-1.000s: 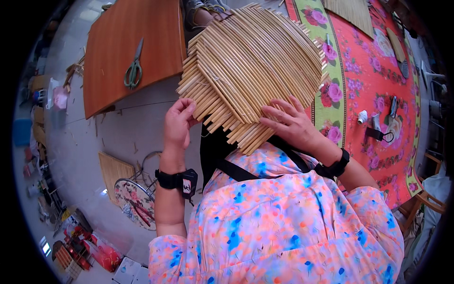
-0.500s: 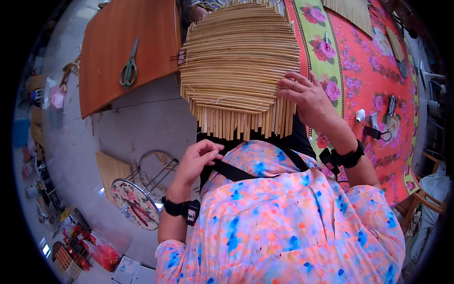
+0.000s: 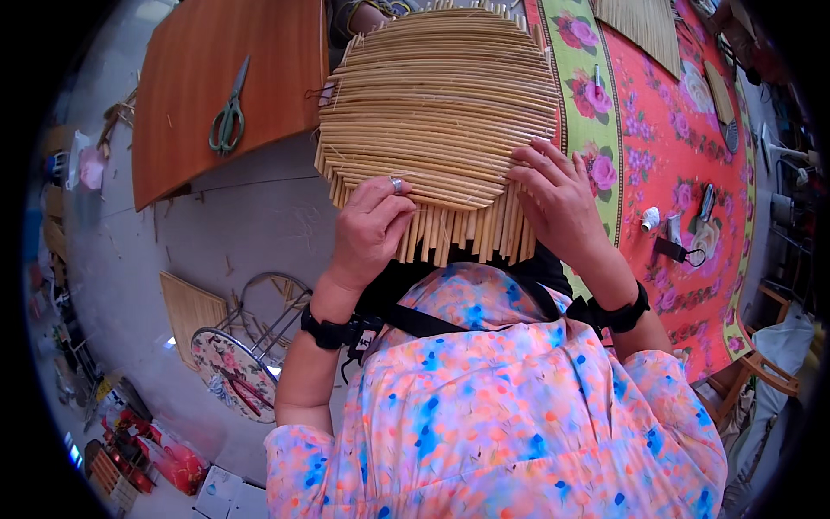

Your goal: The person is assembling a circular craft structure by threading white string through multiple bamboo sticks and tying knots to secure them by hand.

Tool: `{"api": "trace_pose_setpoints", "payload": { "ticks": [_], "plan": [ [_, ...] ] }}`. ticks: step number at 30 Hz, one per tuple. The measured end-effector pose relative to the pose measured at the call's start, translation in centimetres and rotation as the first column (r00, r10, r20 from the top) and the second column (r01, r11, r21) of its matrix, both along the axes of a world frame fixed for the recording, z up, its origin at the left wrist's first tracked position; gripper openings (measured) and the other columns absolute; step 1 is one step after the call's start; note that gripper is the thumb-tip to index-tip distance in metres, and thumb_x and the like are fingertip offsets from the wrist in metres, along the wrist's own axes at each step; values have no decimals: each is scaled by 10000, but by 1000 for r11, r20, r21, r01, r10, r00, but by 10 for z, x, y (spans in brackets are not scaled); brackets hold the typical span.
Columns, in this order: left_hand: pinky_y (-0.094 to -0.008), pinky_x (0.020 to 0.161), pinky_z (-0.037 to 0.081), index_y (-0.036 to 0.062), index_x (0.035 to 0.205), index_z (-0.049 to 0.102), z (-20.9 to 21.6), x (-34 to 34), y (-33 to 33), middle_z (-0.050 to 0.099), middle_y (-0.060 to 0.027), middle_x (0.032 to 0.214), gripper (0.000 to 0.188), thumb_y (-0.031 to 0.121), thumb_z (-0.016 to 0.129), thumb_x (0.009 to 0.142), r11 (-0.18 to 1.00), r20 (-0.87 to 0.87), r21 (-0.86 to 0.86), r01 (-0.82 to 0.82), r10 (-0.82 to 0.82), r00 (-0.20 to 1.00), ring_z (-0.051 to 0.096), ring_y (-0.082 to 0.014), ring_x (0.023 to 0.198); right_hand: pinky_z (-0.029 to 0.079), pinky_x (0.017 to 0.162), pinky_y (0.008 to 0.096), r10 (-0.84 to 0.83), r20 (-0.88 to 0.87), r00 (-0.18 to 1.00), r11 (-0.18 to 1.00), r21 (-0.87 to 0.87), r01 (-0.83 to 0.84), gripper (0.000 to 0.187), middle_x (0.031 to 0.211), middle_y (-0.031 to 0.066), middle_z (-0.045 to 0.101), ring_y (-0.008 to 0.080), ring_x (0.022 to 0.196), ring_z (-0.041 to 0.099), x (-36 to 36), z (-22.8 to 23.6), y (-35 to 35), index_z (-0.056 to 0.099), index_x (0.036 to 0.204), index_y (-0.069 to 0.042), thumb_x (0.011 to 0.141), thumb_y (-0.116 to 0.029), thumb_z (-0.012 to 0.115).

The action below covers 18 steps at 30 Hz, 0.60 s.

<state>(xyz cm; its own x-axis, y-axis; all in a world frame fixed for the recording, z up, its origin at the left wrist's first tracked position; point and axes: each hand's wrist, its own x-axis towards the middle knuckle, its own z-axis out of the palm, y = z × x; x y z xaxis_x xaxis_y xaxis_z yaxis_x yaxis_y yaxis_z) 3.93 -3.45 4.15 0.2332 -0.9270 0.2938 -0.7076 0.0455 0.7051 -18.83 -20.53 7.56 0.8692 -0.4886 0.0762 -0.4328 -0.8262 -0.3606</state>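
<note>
While the reed panel (image 3: 437, 108) lies between the brown surface (image 3: 186, 104) and the flowered cloth (image 3: 640, 199), the left hand (image 3: 372, 227) bunches its fingertips over the near-left edge (whether pinching it, I cannot tell) and the right hand (image 3: 564, 203) rests, fingers spread, at the near-right edge

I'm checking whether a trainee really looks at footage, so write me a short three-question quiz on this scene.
1. True or false: the scissors lie on the brown table.

2. Where is the ring?
A) On the right hand
B) On the left hand
C) On the flowered cloth

3. Fill the gap: the right hand's fingers are at the edge of a mat made of thin ____.

Key: 1. True. 2. B. 3. Sticks.
</note>
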Motion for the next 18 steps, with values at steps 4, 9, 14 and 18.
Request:
{"api": "trace_pose_setpoints", "payload": {
  "ticks": [4, 9, 14, 18],
  "plan": [
    [-387, 839, 524, 33, 862, 671, -6, 1, -3, 695, -86, 988, 121, -21, 732, 772, 999, -24, 22, 25, -25, 999, 643, -309, 983, 333, 1046, 638, -13, -43, 999, 999, -41, 12, 231, 1300, 46, 559, 295, 1345, 436, 1, -3, 1, 625, 1105, -109, 875, -94, 616],
    [-371, 802, 526, 40, 870, 686, -18, -3, -2, 681, -75, 940, 134, 0, 751, 761, 1000, -36, -27, 2, -3, 999, 640, -295, 938, 330, 1042, 640, -53, -86, 995, 996, -73, 46, 231, 1285, 45, 560, 289, 1335, 445, 8, -4, 7, 631, 1095, -114, 866, -134, 648],
    [-361, 733, 514, 65, 848, 708, -31, -6, -11, 647, -64, 888, 129, 10, 766, 747, 998, -47, -59, -35, 32, 998, 621, -264, 856, 305, 1050, 647, -108, -82, 991, 991, -91, 101, 280, 1296, 76, 547, 311, 1346, 429, 13, -10, 15, 633, 1090, -110, 836, -201, 707],
    [-361, 719, 514, 76, 827, 714, -33, -9, -18, 643, -61, 880, 125, 16, 773, 735, 997, -62, -52, -48, 45, 997, 618, -258, 848, 280, 1060, 656, -143, -28, 989, 987, -81, 140, 379, 1331, 94, 518, 326, 1374, 390, 11, -22, 19, 630, 1112, -112, 792, -267, 761]
  ]
}}
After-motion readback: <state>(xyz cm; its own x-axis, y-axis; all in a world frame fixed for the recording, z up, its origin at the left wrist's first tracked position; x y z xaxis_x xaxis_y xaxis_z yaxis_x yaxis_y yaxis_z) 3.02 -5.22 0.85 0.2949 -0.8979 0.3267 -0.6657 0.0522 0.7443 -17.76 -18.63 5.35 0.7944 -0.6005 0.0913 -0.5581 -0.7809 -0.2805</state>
